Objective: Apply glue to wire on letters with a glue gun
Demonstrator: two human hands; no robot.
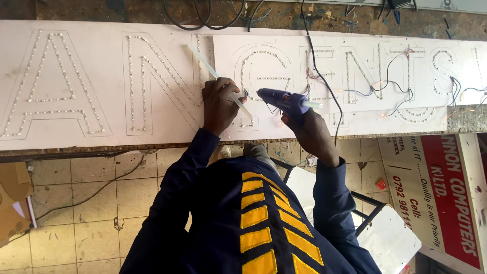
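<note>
My left hand [218,104] is closed around a long clear glue stick [209,68] that slants up to the left over the white sign panel [101,76]. A blue glue gun [282,99] is gripped in my right hand [310,133], its nozzle pointing left toward the left hand's fingers, with a clear stick jutting from its rear. Both hands rest near the panel's front edge, at a round letter outline [261,71] lined with small LED dots. Thin black, red and blue wires [385,83] run between the letters on the right.
The panel lies on a rough workbench [152,10] with black cables at the back. Below are a tiled floor [86,203], cardboard [12,203] at the left, a red-and-white printed board [446,193] at the right and a white-topped metal frame [385,233].
</note>
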